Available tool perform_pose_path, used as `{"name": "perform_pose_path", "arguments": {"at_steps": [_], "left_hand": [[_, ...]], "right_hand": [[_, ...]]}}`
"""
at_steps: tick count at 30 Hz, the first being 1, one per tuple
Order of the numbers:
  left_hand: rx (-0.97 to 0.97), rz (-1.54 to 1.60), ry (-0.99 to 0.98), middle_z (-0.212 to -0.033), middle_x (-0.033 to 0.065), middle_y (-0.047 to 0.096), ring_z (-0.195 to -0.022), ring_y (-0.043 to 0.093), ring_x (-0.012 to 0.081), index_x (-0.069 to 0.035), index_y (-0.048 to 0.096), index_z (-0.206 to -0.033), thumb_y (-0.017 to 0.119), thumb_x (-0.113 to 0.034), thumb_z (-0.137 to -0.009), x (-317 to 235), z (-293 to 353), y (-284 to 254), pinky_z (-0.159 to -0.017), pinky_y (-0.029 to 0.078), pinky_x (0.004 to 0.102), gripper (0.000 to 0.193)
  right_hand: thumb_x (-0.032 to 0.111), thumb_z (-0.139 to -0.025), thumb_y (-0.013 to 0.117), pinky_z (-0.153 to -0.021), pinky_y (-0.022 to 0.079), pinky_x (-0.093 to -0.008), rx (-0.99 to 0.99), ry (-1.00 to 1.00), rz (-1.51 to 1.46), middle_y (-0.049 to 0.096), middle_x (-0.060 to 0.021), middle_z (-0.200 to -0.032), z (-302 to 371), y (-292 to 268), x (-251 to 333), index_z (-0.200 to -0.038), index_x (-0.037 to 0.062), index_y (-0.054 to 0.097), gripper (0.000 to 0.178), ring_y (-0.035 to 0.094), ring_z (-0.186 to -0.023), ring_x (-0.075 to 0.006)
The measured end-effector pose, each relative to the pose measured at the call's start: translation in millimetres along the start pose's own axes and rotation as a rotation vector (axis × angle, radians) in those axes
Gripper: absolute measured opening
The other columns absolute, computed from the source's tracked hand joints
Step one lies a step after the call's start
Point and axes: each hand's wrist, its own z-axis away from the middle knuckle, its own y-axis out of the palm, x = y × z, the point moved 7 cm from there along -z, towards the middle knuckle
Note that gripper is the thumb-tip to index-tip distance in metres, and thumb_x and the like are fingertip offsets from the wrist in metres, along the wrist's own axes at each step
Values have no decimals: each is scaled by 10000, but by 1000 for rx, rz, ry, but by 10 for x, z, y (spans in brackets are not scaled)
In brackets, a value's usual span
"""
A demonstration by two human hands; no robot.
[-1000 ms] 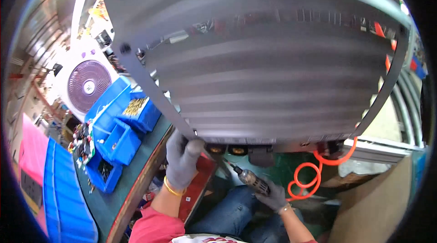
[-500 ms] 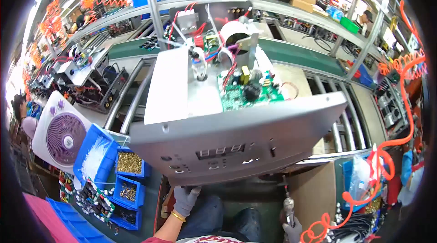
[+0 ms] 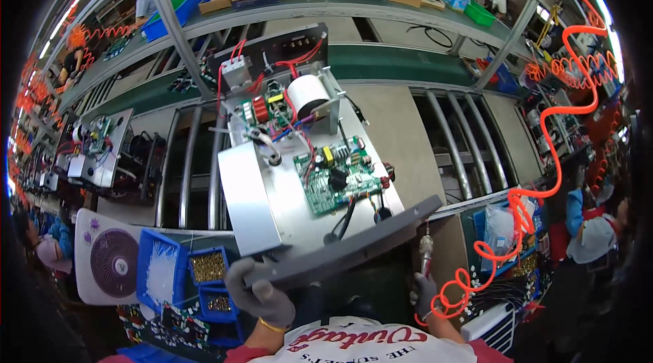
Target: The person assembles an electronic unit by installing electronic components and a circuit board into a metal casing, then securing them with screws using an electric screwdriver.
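Observation:
A metal machine chassis (image 3: 248, 200) lies on the line before me, wires and parts exposed. Along its near side runs a dark grey front panel (image 3: 360, 246), seen mostly edge-on. My left hand (image 3: 262, 298), in a grey glove, grips the panel's left corner, fingers behind and thumb at the near side. In my gloved right hand (image 3: 424, 289) is an upright air screwdriver (image 3: 426, 253), its bit close to the panel's right end. A green circuit board (image 3: 343, 176) sits on the chassis, with a white cylindrical part (image 3: 307, 96) farther back.
At left stand a white and purple fan (image 3: 112, 261), a blue bin of white ties (image 3: 162, 271) and a bin of brass screws (image 3: 208, 268). An orange coiled hose (image 3: 517, 203) hangs at right. Metal rollers (image 3: 452, 145) flank the chassis. Another person (image 3: 592, 227) is at far right.
The chassis and front panel have tipped back, so the panel's face has turned from view. My left hand has come up to its left corner. The right hand has raised the air screwdriver; the view has shifted.

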Motion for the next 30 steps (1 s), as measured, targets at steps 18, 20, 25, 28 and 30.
{"name": "perform_pose_path", "arguments": {"at_steps": [18, 20, 25, 28, 30], "left_hand": [[-46, -358, 286, -1113, 206, 619, -977, 624, 290, 80, 531, -1164, 515, -118, -1003, 968, -1870, 341, -868, 502, 426, 255], [-128, -527, 565, -872, 145, 633, -730, 631, 219, 51, 551, -1138, 481, -210, -1037, 667, -1939, 415, -681, 524, 345, 288], [-104, 395, -341, -487, -14, 388, -327, 297, 82, 2, 592, -1127, 378, -420, -1069, 1185, -1952, 486, -318, 253, 240, 477], [-112, 446, -401, -493, 0, 388, -331, 339, 101, 4, 595, -1136, 372, -423, -1070, 1442, -1916, 228, -311, 312, 252, 487], [-14, 554, -324, -487, -18, 349, -345, 296, 100, -16, 601, -1192, 360, -388, -1077, 1491, -1900, 187, -307, 305, 258, 458]], "right_hand": [[246, -778, 711, -982, 498, -411, 426, -445, 1451, 673, -156, -1216, -1613, 502, 1850, -1344, 83, 603, 599, 631, -1138, -309], [282, -770, 731, -996, 489, -429, 329, -635, 1587, 648, -174, -1241, -1976, 412, 1965, -1364, 92, 587, 640, 603, -1172, -344], [376, -819, 745, -1052, 450, -477, 55, -1094, 1447, 547, -227, -1352, -2226, 836, 2154, -1455, 107, 485, 738, 525, -1260, -410], [280, -900, 716, -1064, 449, -442, 203, -1317, 1105, 574, -208, -1359, -2092, 1899, 3018, -1440, 51, 491, 629, 551, -1271, -363], [294, -928, 677, -1082, 425, -437, 230, -1403, 857, 563, -205, -1381, -2076, 2637, 3795, -1449, 29, 471, 619, 544, -1278, -361]]}}
